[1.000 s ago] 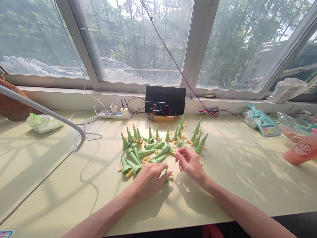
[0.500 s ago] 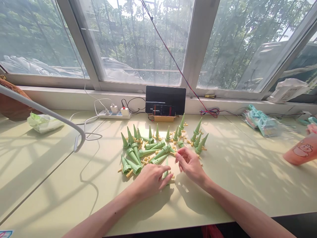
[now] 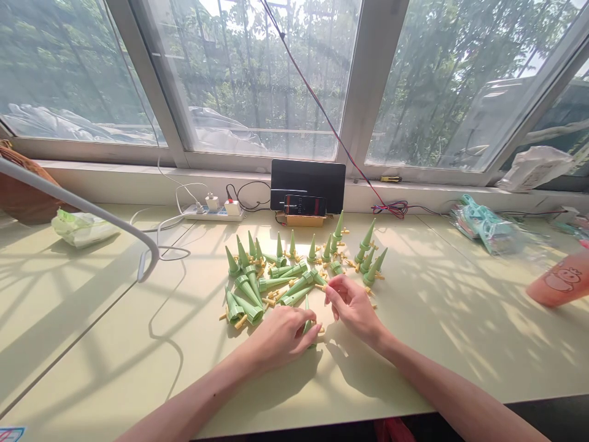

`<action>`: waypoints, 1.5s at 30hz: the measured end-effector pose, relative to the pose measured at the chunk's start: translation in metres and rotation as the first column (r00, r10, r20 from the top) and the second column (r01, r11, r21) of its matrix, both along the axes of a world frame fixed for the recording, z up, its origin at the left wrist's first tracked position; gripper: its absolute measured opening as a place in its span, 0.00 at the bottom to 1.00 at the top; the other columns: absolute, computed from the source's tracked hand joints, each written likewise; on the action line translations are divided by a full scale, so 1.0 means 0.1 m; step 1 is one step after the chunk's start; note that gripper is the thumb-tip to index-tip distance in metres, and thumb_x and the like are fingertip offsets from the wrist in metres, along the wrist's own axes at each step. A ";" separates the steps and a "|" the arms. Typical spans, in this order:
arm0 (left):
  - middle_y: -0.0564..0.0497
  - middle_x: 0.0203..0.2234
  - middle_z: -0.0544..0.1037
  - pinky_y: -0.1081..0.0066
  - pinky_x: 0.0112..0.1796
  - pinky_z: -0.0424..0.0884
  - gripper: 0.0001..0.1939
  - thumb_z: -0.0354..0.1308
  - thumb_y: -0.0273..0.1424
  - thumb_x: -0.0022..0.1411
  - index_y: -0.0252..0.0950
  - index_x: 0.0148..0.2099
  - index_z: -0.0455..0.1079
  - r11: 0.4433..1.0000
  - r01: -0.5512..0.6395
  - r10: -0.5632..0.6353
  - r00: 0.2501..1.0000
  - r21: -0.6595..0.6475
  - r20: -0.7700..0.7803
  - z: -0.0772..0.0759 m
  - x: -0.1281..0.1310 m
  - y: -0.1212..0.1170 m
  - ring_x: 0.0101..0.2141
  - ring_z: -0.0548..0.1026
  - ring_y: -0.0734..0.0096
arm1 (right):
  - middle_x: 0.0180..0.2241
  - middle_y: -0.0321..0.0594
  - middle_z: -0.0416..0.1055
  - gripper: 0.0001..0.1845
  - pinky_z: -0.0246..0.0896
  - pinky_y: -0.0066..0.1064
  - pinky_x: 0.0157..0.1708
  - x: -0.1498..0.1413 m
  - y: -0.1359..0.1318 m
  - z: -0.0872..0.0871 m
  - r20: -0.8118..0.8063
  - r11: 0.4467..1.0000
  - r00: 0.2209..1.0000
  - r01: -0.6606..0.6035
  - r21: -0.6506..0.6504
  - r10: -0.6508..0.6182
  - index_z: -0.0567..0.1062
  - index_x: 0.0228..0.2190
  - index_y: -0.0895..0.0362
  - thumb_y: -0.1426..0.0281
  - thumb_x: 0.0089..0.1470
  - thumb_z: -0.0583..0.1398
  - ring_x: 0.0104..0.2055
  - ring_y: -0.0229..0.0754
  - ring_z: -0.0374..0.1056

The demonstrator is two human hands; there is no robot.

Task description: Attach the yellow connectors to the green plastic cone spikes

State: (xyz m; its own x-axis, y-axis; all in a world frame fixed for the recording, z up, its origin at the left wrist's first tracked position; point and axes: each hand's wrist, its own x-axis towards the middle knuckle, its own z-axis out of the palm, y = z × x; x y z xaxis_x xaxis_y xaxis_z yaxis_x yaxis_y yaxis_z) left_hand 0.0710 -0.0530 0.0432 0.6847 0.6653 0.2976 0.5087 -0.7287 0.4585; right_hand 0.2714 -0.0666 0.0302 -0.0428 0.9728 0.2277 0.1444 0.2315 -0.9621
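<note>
My left hand (image 3: pixel 288 331) is closed around an upright green plastic cone-shaped spike (image 3: pixel 307 314) near the front of the table. Its tip rises above my fingers, and a yellow stub shows at its base beside my thumb. To the right, my right hand (image 3: pixel 352 301) has thumb and fingertips pinched on a small yellow piece (image 3: pixel 322 286), partly covered by the fingers. A heap of green cones (image 3: pixel 248 290) lies on its side just beyond my hands, with loose yellow pieces (image 3: pixel 271 297) among them. Several cones with yellow side stubs (image 3: pixel 368 258) stand upright behind and to the right.
A phone (image 3: pixel 304 205) leans on a dark tablet (image 3: pixel 308 175) at the back. Left of it runs a power strip (image 3: pixel 214 212) with cables. A grey curved bar (image 3: pixel 92 209) crosses the left side. A pink cup (image 3: pixel 559 279) stands right, near bagged teal items (image 3: pixel 490 227).
My left thumb and fingers have closed round the upright green spike, which has shifted slightly left. The right hand has barely moved. A hand by the pink cup at the far right has gone.
</note>
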 end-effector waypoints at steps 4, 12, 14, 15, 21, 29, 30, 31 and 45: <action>0.53 0.20 0.74 0.70 0.26 0.60 0.15 0.50 0.35 0.70 0.38 0.36 0.76 0.997 0.025 -0.031 0.996 -0.077 -0.080 0.00 -0.01 0.01 0.21 0.70 0.70 | 0.27 0.36 0.71 0.17 0.62 0.29 0.21 0.00 0.00 0.00 0.016 1.000 1.000 0.002 0.010 -0.002 0.69 0.35 0.54 0.53 0.63 0.58 0.21 0.36 0.63; 0.54 0.20 0.73 0.71 0.26 0.61 0.13 0.50 0.34 0.69 0.38 0.38 0.75 0.994 0.026 -0.037 0.995 -0.109 -0.095 0.06 -0.01 -0.01 0.21 0.69 0.71 | 0.27 0.37 0.72 0.16 0.62 0.29 0.22 0.01 0.01 -0.01 0.052 0.999 0.999 0.008 0.033 -0.010 0.70 0.35 0.54 0.54 0.64 0.58 0.22 0.37 0.65; 0.54 0.21 0.73 0.71 0.26 0.61 0.13 0.50 0.34 0.69 0.37 0.38 0.75 0.994 0.031 -0.042 0.995 -0.108 -0.093 0.08 0.00 -0.01 0.21 0.69 0.71 | 0.27 0.37 0.72 0.15 0.62 0.29 0.22 0.01 0.00 -0.01 0.056 0.999 0.998 0.006 0.032 -0.007 0.70 0.35 0.54 0.54 0.64 0.58 0.22 0.38 0.65; 0.54 0.22 0.73 0.71 0.26 0.61 0.13 0.50 0.34 0.69 0.37 0.39 0.75 0.994 0.035 -0.044 0.995 -0.106 -0.092 0.08 0.00 -0.01 0.21 0.70 0.71 | 0.27 0.37 0.72 0.15 0.62 0.29 0.22 0.01 0.00 0.00 0.059 1.000 0.998 0.005 0.031 -0.006 0.69 0.35 0.54 0.54 0.64 0.58 0.22 0.38 0.65; 0.52 0.27 0.75 0.71 0.28 0.64 0.12 0.52 0.35 0.69 0.37 0.45 0.75 0.997 0.044 -0.048 0.996 -0.056 -0.077 0.07 -0.01 0.00 0.22 0.70 0.71 | 0.28 0.37 0.72 0.15 0.63 0.30 0.24 0.01 -0.01 0.02 0.061 0.999 0.998 0.007 0.035 -0.009 0.69 0.35 0.54 0.55 0.64 0.58 0.23 0.38 0.66; 0.48 0.36 0.78 0.67 0.33 0.68 0.16 0.56 0.43 0.67 0.38 0.50 0.73 0.999 0.052 -0.051 0.992 0.003 -0.112 0.01 -0.04 0.01 0.30 0.75 0.65 | 0.27 0.37 0.72 0.14 0.62 0.29 0.23 0.01 -0.01 0.00 0.049 0.998 0.999 0.016 0.063 -0.019 0.70 0.35 0.55 0.57 0.64 0.59 0.24 0.37 0.66; 0.48 0.37 0.78 0.67 0.33 0.69 0.17 0.57 0.43 0.66 0.38 0.51 0.72 0.999 0.047 -0.047 0.992 0.000 -0.119 0.01 -0.04 0.01 0.31 0.75 0.65 | 0.28 0.37 0.72 0.13 0.62 0.28 0.23 0.01 -0.01 0.00 0.050 0.998 0.999 0.016 0.067 -0.019 0.70 0.35 0.55 0.58 0.64 0.59 0.24 0.37 0.66; 0.48 0.38 0.78 0.67 0.33 0.69 0.18 0.58 0.44 0.65 0.39 0.52 0.72 0.999 0.043 -0.043 0.991 -0.006 -0.125 0.01 -0.05 0.01 0.31 0.75 0.65 | 0.28 0.37 0.72 0.13 0.62 0.28 0.23 0.01 -0.01 0.00 0.050 0.997 0.999 0.016 0.072 -0.019 0.70 0.35 0.55 0.58 0.64 0.59 0.24 0.37 0.66; 0.48 0.41 0.78 0.70 0.26 0.69 0.20 0.67 0.30 0.56 0.39 0.51 0.72 0.997 -0.006 0.010 0.999 0.072 -0.049 0.00 -0.02 -0.04 0.24 0.72 0.72 | 0.30 0.38 0.72 0.07 0.66 0.27 0.23 0.00 -0.01 -0.06 -0.005 0.977 0.998 0.058 0.204 -0.058 0.72 0.38 0.55 0.64 0.64 0.60 0.30 0.40 0.71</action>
